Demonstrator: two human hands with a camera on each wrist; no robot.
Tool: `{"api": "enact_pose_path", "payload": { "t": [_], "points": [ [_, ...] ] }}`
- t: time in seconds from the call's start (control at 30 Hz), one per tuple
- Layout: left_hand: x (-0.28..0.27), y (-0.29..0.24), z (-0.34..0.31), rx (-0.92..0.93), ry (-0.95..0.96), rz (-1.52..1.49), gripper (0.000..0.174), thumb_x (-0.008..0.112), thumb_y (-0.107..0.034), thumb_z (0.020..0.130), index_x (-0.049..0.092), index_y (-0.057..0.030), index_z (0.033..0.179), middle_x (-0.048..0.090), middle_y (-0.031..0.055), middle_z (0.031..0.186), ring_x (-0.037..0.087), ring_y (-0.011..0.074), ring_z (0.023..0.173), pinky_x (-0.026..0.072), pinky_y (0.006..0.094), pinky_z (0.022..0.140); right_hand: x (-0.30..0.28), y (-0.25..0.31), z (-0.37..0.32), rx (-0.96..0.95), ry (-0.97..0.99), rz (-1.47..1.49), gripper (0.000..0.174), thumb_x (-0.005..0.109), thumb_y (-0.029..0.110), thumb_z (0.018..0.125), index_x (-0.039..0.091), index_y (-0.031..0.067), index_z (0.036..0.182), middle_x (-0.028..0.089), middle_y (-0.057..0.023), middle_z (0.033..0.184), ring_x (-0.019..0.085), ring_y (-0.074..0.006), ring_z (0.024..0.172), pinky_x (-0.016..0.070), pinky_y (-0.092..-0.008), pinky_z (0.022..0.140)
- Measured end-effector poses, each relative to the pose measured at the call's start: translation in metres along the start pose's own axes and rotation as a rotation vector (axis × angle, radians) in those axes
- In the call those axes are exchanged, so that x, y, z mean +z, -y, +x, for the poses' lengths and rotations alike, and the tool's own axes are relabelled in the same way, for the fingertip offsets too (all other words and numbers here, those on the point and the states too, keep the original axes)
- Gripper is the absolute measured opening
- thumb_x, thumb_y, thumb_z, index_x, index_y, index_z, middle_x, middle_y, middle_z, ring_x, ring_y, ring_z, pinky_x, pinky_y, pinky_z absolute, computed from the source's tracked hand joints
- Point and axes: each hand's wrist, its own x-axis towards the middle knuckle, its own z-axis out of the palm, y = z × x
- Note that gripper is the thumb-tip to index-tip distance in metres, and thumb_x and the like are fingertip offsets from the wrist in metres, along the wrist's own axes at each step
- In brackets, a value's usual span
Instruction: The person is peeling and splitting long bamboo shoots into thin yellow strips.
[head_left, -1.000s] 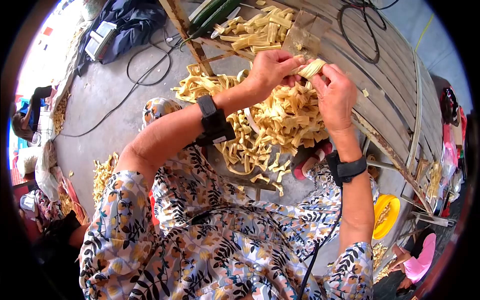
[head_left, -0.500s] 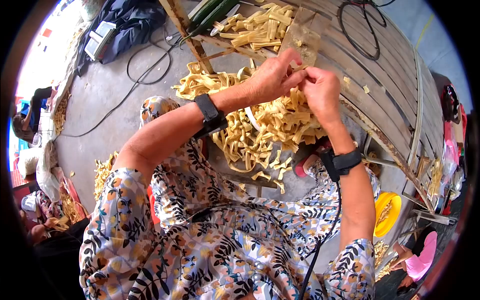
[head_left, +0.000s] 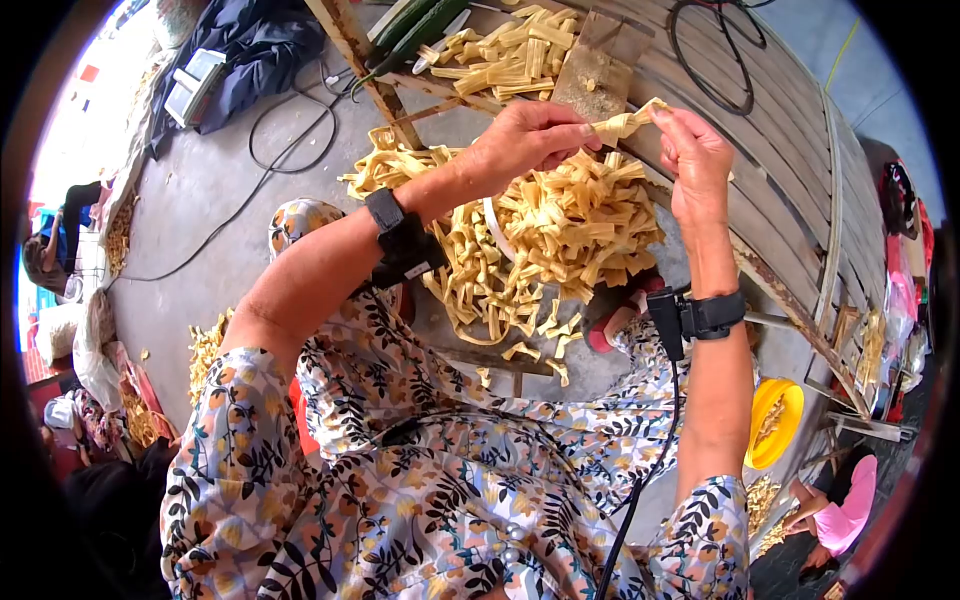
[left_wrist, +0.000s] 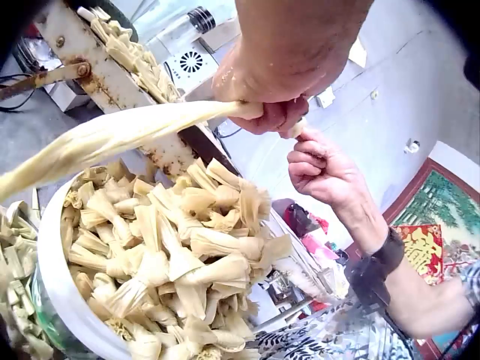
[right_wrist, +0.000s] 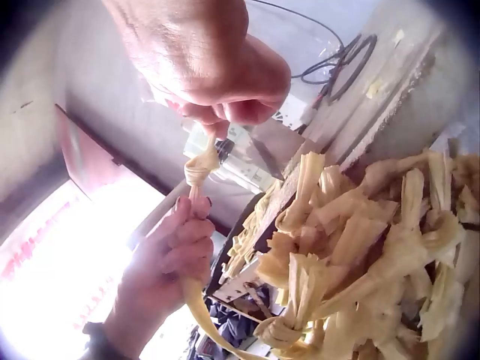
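Between my two hands a pale yellow knotted strip [head_left: 617,127], which looks like tofu skin, is stretched level above the pile. My left hand [head_left: 540,140] pinches it on one side of the knot; its long tail [left_wrist: 112,139] trails from that hand in the left wrist view. The short end is pinched by my right hand [head_left: 698,155], with thumb and fingers curled. In the right wrist view the knot [right_wrist: 201,169] shows between both hands. Below lies a heap of knotted strips [head_left: 580,230], held in a container with a white rim [left_wrist: 51,262].
A slatted table [head_left: 770,190] bears a small board [head_left: 600,70], cut yellow pieces [head_left: 520,65], cucumbers [head_left: 415,35] and a black cable [head_left: 680,50]. Long loose strips [head_left: 385,170] hang beside the heap. A yellow bucket [head_left: 790,430] and a person in pink [head_left: 850,510] are at right.
My hands came together over the strip half a second ago. Now they have drawn apart, the right hand moving right, and the knot shows between them.
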Motion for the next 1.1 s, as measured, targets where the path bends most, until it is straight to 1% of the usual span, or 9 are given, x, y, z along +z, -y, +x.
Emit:
{"api": "enact_pose_path", "payload": {
  "t": [0.07,0.17,0.2,0.27,0.37,0.5,0.6,0.8,1.1],
  "points": [
    [-0.007,0.006,0.000,0.007,0.041,-0.002,0.025,0.047,-0.020,0.090,0.060,0.0013,0.093,0.040,-0.0057,0.060,0.035,0.0026,0.053,0.0290,0.0166,0.048,-0.005,0.000,0.001,-0.002,0.111,-0.064,0.023,0.069,0.020,0.073,0.063,0.0016,0.086,0.049,0.0061,0.058,0.039,-0.0006,0.048,0.0266,-0.0139,0.044],
    [-0.007,0.005,-0.001,-0.072,0.076,-0.160,0.025,0.047,-0.021,0.090,0.060,0.0004,0.093,0.041,-0.0059,0.061,0.034,0.0022,0.053,0.0286,0.0161,0.047,0.010,0.003,-0.009,0.156,0.124,-0.127,0.028,0.069,0.023,0.073,0.062,0.0033,0.091,0.054,0.0040,0.062,0.044,-0.0012,0.051,0.0313,-0.0124,0.046],
    [-0.007,0.005,-0.001,-0.088,0.094,-0.203,0.025,0.047,-0.021,0.090,0.059,0.0003,0.092,0.041,-0.0059,0.061,0.034,0.0021,0.053,0.0283,0.0159,0.047,0.013,0.003,-0.013,0.159,0.217,-0.133,0.029,0.069,0.023,0.074,0.061,0.0044,0.094,0.057,0.0019,0.066,0.047,-0.0014,0.055,0.0348,-0.0116,0.047],
    [-0.004,0.008,0.001,-0.120,0.126,-0.269,0.025,0.046,-0.021,0.090,0.059,0.0000,0.092,0.040,-0.0061,0.062,0.033,0.0017,0.053,0.0274,0.0155,0.047,0.016,-0.005,-0.012,0.172,0.350,-0.030,0.024,0.068,0.020,0.075,0.062,0.0043,0.092,0.057,0.0017,0.067,0.047,-0.0013,0.056,0.0340,-0.0124,0.046],
    [-0.004,0.006,0.002,-0.171,0.122,-0.301,0.024,0.046,-0.021,0.090,0.058,-0.0001,0.092,0.040,-0.0063,0.062,0.033,0.0015,0.052,0.0264,0.0149,0.046,0.017,-0.015,-0.009,0.075,0.319,0.020,0.020,0.067,0.016,0.075,0.062,0.0031,0.090,0.056,0.0021,0.067,0.045,-0.0012,0.055,0.0327,-0.0129,0.045],
    [-0.016,0.006,0.002,-0.188,0.189,-0.348,0.023,0.046,-0.021,0.090,0.058,-0.0006,0.092,0.039,-0.0068,0.060,0.031,0.0018,0.050,0.0255,0.0151,0.045,0.010,-0.012,-0.008,0.099,0.265,0.079,0.017,0.065,0.014,0.076,0.062,0.0015,0.087,0.055,0.0028,0.065,0.044,-0.0006,0.054,0.0310,-0.0134,0.044],
    [-0.021,0.005,0.005,-0.225,0.230,-0.307,0.023,0.046,-0.020,0.090,0.058,-0.0005,0.092,0.041,-0.0061,0.060,0.035,0.0024,0.050,0.0297,0.0159,0.046,0.006,-0.013,-0.005,0.149,0.274,0.048,0.018,0.065,0.016,0.076,0.063,0.0011,0.086,0.055,0.0018,0.064,0.043,-0.0005,0.052,0.0297,-0.0131,0.043],
    [-0.044,-0.004,0.021,0.102,0.082,0.484,0.023,0.047,-0.018,0.090,0.060,0.0006,0.086,0.049,-0.0027,0.061,0.046,0.0041,0.055,0.0379,0.0182,0.050,0.007,-0.005,0.014,0.168,0.182,0.041,0.021,0.063,0.021,0.080,0.063,0.0001,0.083,0.056,-0.0009,0.062,0.042,-0.0016,0.047,0.0296,-0.0135,0.041],
    [-0.053,-0.005,0.084,0.247,-0.149,0.390,0.019,0.054,-0.015,0.084,0.060,0.0023,0.079,0.057,0.0017,0.061,0.050,0.0062,0.049,0.0388,0.0205,0.044,0.010,-0.016,0.066,0.015,-0.026,0.138,0.021,0.061,0.020,0.080,0.062,-0.0014,0.080,0.057,-0.0044,0.063,0.046,-0.0057,0.049,0.0341,-0.0162,0.043]
  ]
}}
